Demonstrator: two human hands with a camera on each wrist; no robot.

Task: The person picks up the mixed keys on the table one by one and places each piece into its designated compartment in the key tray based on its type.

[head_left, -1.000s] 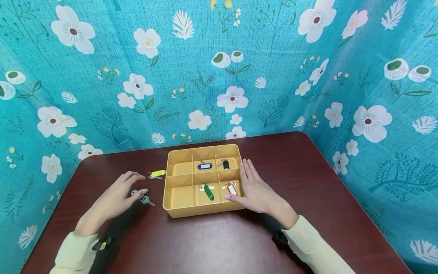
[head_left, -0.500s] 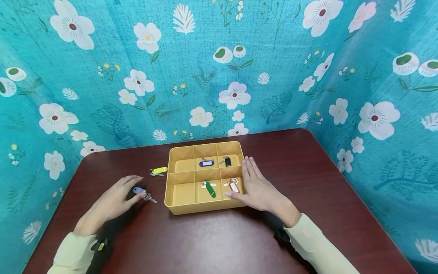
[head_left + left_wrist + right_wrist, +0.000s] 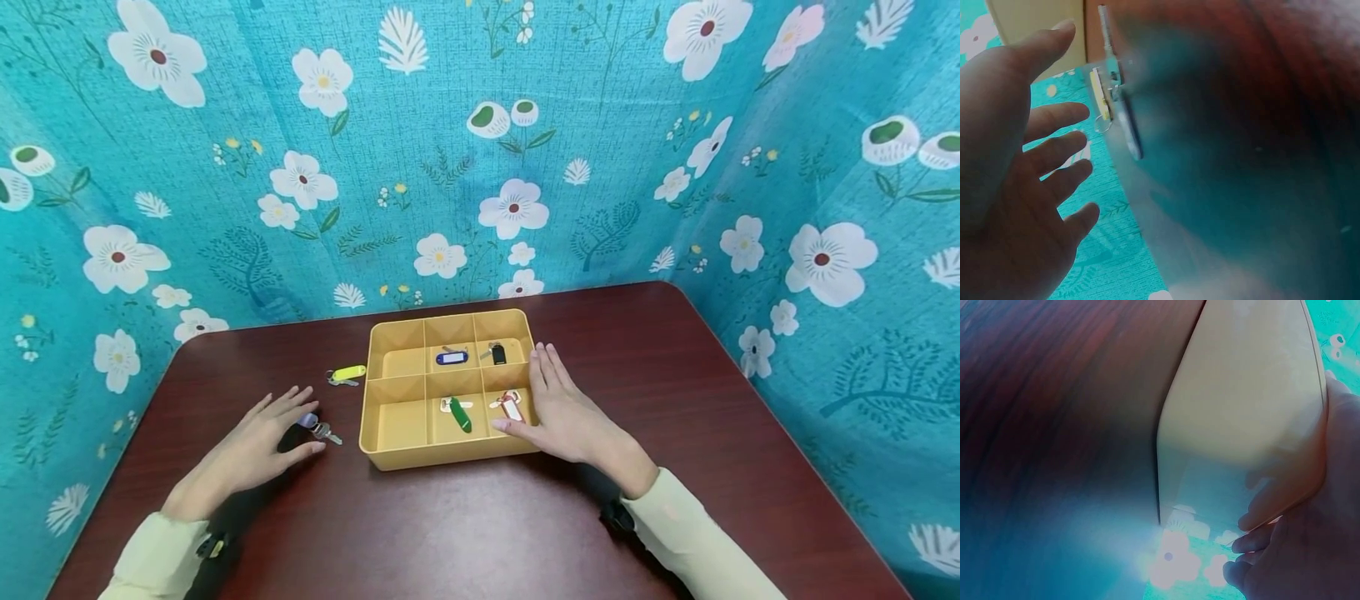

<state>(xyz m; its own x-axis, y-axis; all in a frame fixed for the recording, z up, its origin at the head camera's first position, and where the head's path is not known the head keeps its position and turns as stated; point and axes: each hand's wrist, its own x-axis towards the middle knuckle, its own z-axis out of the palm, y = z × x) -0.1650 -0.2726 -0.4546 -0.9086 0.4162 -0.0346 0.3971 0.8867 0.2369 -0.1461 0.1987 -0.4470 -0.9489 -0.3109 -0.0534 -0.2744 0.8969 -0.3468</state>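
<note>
My left hand [image 3: 255,450] hovers by a bunch of keys [image 3: 326,433] with a purple tag [image 3: 307,420]. Its fingers are spread, the fingertips partly over the tag, and it grips nothing. The left wrist view shows these keys [image 3: 1114,69] lying apart from the fingers. My right hand [image 3: 573,421] rests on the right side of a tan divided tray [image 3: 442,454], its thumb over the front right compartment. In the right wrist view its fingers touch the tray's outer wall [image 3: 1241,381].
A yellow-tagged key [image 3: 348,374] lies left of the tray. Inside the tray are keys with a blue tag [image 3: 452,358], a black tag [image 3: 498,355], a green tag [image 3: 461,415] and a red-and-white tag [image 3: 512,407], each in its own compartment. A flowered curtain [image 3: 450,167] backs the table.
My left hand's fingers have spread, and its thumb has come off the purple tag. The right hand stays on the tray. The head view has shifted slightly.
</note>
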